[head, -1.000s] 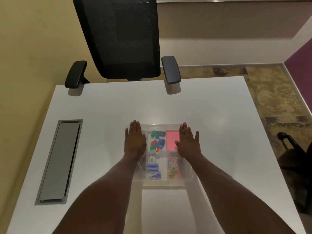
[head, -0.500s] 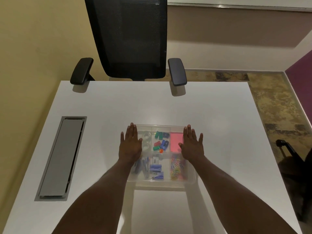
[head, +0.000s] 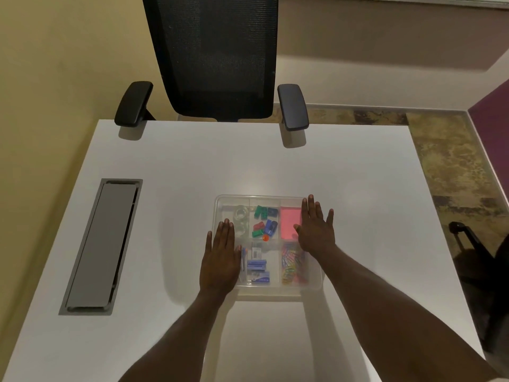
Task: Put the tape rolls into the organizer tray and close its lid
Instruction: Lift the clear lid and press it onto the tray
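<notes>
A clear plastic organizer tray (head: 314, 286) sits on the white table, its transparent lid lying flat over the compartments. Clear tape rolls (head: 241, 215) lie in the far-left compartment, seen through the lid. My left hand (head: 220, 260) rests flat, fingers together, on the tray's near-left part. My right hand (head: 315, 230) lies flat with fingers spread on the right side, partly over the pink notes (head: 289, 224). Neither hand holds anything.
Other compartments hold coloured sharpeners (head: 264, 220), blue staple boxes (head: 257, 267) and coloured paper clips (head: 292, 267). A grey cable hatch (head: 100, 245) is set in the table at left. A black office chair (head: 217, 56) stands at the far edge. A dark object (head: 479, 260) sits on the floor right.
My left hand has slid toward me along the tray's left side, uncovering the tape rolls. My right hand stays on the right side. The camera view has shifted.
</notes>
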Tool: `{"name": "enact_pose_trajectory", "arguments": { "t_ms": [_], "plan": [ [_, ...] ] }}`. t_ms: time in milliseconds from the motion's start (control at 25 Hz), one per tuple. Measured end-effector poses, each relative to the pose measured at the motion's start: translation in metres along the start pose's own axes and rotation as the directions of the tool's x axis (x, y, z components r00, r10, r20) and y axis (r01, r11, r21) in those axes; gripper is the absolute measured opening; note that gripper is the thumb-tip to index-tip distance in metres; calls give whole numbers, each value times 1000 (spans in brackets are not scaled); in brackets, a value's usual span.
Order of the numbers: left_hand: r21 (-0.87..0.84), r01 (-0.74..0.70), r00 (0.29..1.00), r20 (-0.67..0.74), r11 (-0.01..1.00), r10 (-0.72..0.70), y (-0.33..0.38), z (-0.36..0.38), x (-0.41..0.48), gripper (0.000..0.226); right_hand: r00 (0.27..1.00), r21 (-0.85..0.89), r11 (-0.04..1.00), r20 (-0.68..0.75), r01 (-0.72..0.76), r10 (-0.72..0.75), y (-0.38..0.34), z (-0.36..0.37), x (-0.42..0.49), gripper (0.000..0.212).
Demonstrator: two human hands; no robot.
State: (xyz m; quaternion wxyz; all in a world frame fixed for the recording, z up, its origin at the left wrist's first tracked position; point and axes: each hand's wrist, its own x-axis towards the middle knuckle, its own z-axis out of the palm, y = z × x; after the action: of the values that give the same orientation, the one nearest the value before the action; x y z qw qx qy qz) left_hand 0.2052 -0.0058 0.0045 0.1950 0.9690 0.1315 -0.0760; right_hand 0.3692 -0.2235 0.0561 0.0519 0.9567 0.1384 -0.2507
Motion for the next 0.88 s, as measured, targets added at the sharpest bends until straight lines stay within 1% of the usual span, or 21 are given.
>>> {"name": "enact_pose_trajectory", "arguments": {
  "t_ms": [120, 280, 440, 560, 640, 720, 800, 880],
  "plan": [
    [-30, 9, 1000, -23, 999, -10, -1, 3, -2, 68, 1000, 8, 1000, -4, 6, -6, 2, 2, 2, 78],
    [-15, 21, 1000, -19, 1000, -21, 0, 6, 0, 66, 1000, 18, 1000, -21, 12, -12, 2, 7, 5, 78],
    [12, 30, 1000, -9, 999, -29, 0, 5, 2, 64, 991, 43, 997, -124, 56, -51, 6, 17, -2, 71],
    [43, 27, 1000, -16, 999, -26, 0, 6, 1, 63, 978, 153, 985, -204, 78, -46, 7, 43, -28, 63],
    [44, 24, 1000, -14, 999, -23, 0, 7, 1, 64, 958, 241, 965, -284, 102, -30, 3, 66, -54, 62],
    [30, 19, 999, -28, 999, -18, 0, 8, -1, 65, 934, 276, 953, -358, 125, -19, 1, 86, -71, 60],
    [34, 16, 999, -41, 999, -15, -1, 10, -1, 64, 924, 333, 932, -383, 144, -6, 2, 95, -76, 60],
    [33, 22, 999, -48, 999, -20, -3, 12, -1, 64, 915, 428, 887, -403, 170, 19, 4, 98, -74, 61]
  ]
}}
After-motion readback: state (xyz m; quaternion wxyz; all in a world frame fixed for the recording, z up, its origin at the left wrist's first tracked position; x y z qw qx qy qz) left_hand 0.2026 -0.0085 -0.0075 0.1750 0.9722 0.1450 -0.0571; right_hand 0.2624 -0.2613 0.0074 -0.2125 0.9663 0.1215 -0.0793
